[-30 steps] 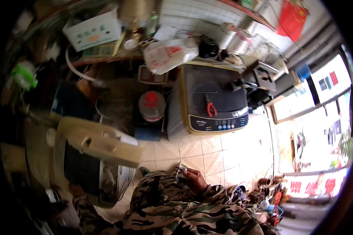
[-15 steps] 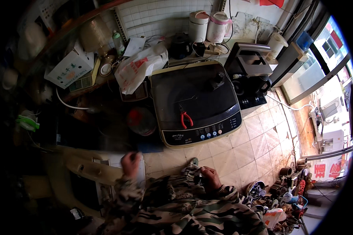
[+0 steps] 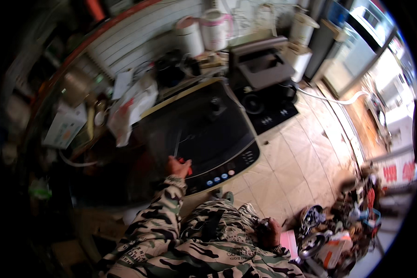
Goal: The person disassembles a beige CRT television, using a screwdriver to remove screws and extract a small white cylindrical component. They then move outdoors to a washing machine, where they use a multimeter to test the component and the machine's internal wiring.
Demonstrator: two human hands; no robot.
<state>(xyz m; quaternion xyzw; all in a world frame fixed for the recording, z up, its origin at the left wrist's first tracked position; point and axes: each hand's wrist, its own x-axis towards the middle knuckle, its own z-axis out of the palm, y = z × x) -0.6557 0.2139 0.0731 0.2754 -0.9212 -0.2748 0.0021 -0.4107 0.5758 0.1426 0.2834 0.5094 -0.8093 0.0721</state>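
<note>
My left hand [image 3: 177, 167] reaches onto the dark lid of a top-loading washing machine [image 3: 206, 134]. Its fingers close around the red handles of a pair of pliers [image 3: 188, 169], just above the button panel. The jaws are too blurred to make out against the lid. A thin bent wire [image 3: 191, 137] lies on the lid beyond the hand. Down by my right thigh, my right hand [image 3: 271, 233] is curled closed, with a small dark object partly showing at its fingers; its kind is unclear.
A black appliance with a raised lid [image 3: 264, 69] stands right of the washing machine. Two white kettles [image 3: 214, 30] stand behind. Left are a white plastic bag [image 3: 129, 109] and a carton [image 3: 66, 126]. A heap of metal parts [image 3: 336, 227] lies at lower right on the tiled floor.
My left hand has moved forward from near my body onto the lid and taken hold of the pliers. My right hand has shifted right and nearer. The whole view has turned.
</note>
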